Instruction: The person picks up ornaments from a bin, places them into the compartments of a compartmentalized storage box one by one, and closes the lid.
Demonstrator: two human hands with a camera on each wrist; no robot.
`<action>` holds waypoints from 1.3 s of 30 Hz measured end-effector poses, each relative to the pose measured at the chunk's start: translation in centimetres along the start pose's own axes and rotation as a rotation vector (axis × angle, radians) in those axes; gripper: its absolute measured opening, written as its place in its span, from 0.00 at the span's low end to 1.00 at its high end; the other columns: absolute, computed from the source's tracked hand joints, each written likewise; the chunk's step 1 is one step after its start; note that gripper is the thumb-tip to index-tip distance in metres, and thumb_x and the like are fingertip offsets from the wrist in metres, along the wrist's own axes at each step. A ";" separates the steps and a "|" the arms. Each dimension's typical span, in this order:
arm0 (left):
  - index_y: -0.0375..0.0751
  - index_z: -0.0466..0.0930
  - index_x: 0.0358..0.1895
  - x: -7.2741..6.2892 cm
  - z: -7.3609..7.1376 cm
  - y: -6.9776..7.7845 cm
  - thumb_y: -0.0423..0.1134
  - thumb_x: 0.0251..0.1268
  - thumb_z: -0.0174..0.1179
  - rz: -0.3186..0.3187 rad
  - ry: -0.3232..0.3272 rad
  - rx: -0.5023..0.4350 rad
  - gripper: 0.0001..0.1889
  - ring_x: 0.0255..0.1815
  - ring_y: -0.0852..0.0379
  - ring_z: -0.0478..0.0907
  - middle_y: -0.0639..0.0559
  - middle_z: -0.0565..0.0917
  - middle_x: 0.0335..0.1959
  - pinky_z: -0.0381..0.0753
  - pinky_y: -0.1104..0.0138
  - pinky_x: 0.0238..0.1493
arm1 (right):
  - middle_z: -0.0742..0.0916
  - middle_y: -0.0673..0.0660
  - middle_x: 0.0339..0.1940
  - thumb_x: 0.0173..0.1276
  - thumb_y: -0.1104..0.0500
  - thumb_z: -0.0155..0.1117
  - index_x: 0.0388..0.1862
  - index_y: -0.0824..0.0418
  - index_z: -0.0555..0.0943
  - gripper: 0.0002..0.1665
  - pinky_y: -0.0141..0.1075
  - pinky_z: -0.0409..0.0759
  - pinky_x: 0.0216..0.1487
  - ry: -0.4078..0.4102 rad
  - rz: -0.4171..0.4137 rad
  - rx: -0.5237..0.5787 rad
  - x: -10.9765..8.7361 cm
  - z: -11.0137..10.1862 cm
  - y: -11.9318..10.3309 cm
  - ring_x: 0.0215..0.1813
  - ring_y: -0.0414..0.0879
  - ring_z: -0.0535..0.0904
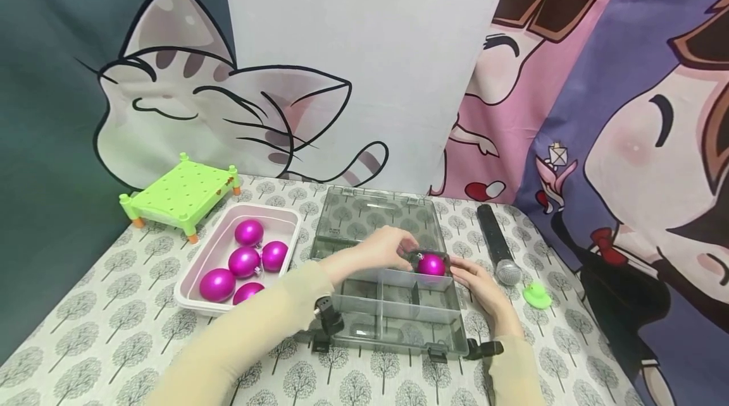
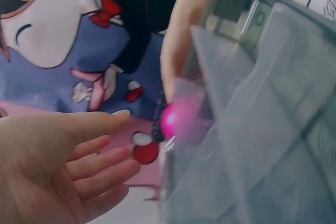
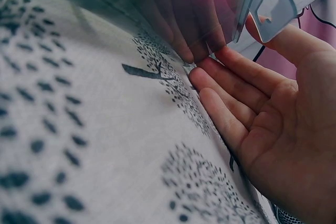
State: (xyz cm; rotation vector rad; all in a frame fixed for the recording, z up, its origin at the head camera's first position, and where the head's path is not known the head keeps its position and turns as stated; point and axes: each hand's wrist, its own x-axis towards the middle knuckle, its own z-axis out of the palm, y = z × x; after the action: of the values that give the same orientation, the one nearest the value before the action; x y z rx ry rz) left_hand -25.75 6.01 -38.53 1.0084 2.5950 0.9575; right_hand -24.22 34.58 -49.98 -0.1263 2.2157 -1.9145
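Observation:
A shiny magenta ball ornament (image 1: 431, 265) with a small silver cap sits in the far right compartment of a clear grey divided box (image 1: 355, 305). My left hand (image 1: 393, 248) hovers just left of the ball, fingers spread and apart from it. In the left wrist view that hand (image 2: 79, 166) holds nothing, and the ball (image 2: 176, 120) shows beyond a translucent divider. My right hand (image 1: 479, 286) steadies the box's right wall. The right wrist view shows its extended fingers (image 3: 231, 85) against the outside of the wall, the thumb partly hidden behind the box.
Left of the box, a white tray (image 1: 181, 289) holds several more magenta ornaments (image 1: 249, 233). Behind it stands a small green platform (image 1: 182, 194) on legs. A microphone (image 1: 498, 245) and a green toy duck (image 1: 536, 295) lie to the right. The box's lid (image 1: 378, 219) leans open at the back.

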 end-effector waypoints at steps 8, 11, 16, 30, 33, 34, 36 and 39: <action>0.37 0.78 0.57 -3.8 -6.0 -2.1 0.36 0.55 0.70 -0.042 0.054 0.024 0.24 0.50 0.49 0.84 0.43 0.85 0.51 0.83 0.64 0.53 | 0.80 0.54 0.61 0.73 0.62 0.55 0.69 0.80 0.60 0.33 0.22 0.77 0.57 0.008 -0.017 -0.002 0.0 -0.1 0.1 0.52 0.28 0.80; 0.34 0.77 0.58 -5.3 -8.2 -3.5 0.35 0.56 0.69 -0.051 0.071 0.029 0.24 0.52 0.46 0.83 0.41 0.84 0.52 0.82 0.60 0.56 | 0.81 0.43 0.54 0.74 0.62 0.54 0.69 0.82 0.58 0.33 0.22 0.76 0.56 -0.013 -0.040 -0.004 -0.2 -0.3 0.2 0.52 0.28 0.80; 0.32 0.75 0.59 -7.9 -11.4 -6.2 0.36 0.57 0.68 -0.079 0.104 0.049 0.26 0.56 0.41 0.80 0.37 0.82 0.55 0.78 0.52 0.61 | 0.81 0.51 0.58 0.74 0.62 0.54 0.68 0.83 0.58 0.34 0.22 0.76 0.56 -0.023 -0.054 0.002 -0.3 -0.3 0.2 0.52 0.28 0.80; 0.27 0.77 0.57 -13.9 -15.1 -12.6 0.35 0.53 0.69 -0.163 0.206 0.190 0.27 0.56 0.34 0.78 0.32 0.82 0.54 0.75 0.45 0.61 | 0.82 0.38 0.51 0.73 0.63 0.54 0.68 0.83 0.59 0.33 0.22 0.77 0.57 -0.032 -0.059 0.020 -0.1 0.0 0.1 0.53 0.29 0.80; 0.27 0.76 0.57 -14.7 -15.3 -13.4 0.36 0.52 0.70 -0.192 0.199 0.183 0.28 0.55 0.33 0.78 0.31 0.81 0.54 0.76 0.44 0.59 | 0.82 0.39 0.51 0.73 0.63 0.54 0.68 0.82 0.59 0.33 0.22 0.77 0.56 -0.023 -0.052 0.020 -0.2 -0.1 0.1 0.52 0.29 0.80; 0.26 0.76 0.57 -14.9 -15.3 -13.7 0.36 0.52 0.70 -0.208 0.200 0.181 0.28 0.55 0.33 0.78 0.30 0.81 0.54 0.77 0.43 0.58 | 0.82 0.40 0.52 0.73 0.63 0.54 0.68 0.82 0.59 0.33 0.22 0.77 0.56 -0.021 -0.052 0.016 -0.2 -0.2 0.1 0.52 0.29 0.80; 0.26 0.76 0.57 -15.3 -15.4 -14.2 0.36 0.51 0.70 -0.242 0.200 0.170 0.29 0.54 0.32 0.78 0.29 0.81 0.53 0.77 0.43 0.57 | 0.82 0.42 0.54 0.74 0.62 0.54 0.68 0.83 0.59 0.33 0.22 0.76 0.57 -0.023 -0.054 0.004 -0.2 -0.2 0.1 0.52 0.28 0.80; 0.25 0.76 0.56 -15.7 -15.4 -14.7 0.36 0.51 0.70 -0.289 0.182 0.170 0.29 0.55 0.32 0.78 0.29 0.81 0.53 0.77 0.44 0.57 | 0.82 0.48 0.56 0.73 0.62 0.55 0.68 0.82 0.60 0.33 0.22 0.76 0.56 -0.015 -0.052 -0.004 -0.1 -0.2 0.1 0.52 0.28 0.80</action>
State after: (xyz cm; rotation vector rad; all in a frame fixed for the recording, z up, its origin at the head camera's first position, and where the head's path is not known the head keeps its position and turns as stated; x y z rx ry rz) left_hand -27.93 -20.25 -36.77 0.5764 2.9089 0.8000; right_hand -24.15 34.84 -50.04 -0.1999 2.2283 -1.9289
